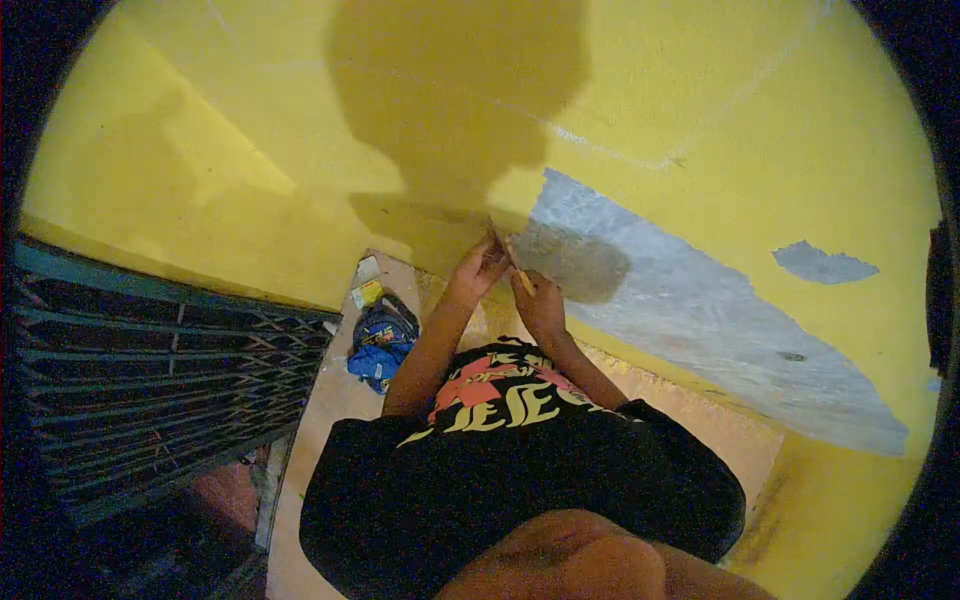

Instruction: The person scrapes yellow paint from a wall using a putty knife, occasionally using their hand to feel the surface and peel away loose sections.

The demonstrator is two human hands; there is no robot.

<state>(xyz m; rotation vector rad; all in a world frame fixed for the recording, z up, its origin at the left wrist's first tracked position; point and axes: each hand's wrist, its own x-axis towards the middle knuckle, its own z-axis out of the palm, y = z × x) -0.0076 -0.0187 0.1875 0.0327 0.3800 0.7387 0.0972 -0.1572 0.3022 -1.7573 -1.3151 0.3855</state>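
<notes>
In front of my chest, close to a yellow wall, my right hand [540, 303] is closed around the yellowish handle of a thin-bladed scraper [525, 282]. Its narrow dark blade points up and left, towards my left hand [482, 266]. The fingers of that hand are bent and closed at the blade; exactly how they touch it is too small to tell. Just right of both hands, a large grey patch [690, 290] shows on the wall [720, 90] where the yellow coat is gone. My shadow falls across the wall and part of this patch.
A smaller grey patch [824, 263] lies farther right. Below my left arm, a blue and black bag [383, 340] sits on a pale ledge or floor [325, 440], with a small yellow-and-white packet [367, 290] beside it. A dark folding metal gate [160, 370] stands at left.
</notes>
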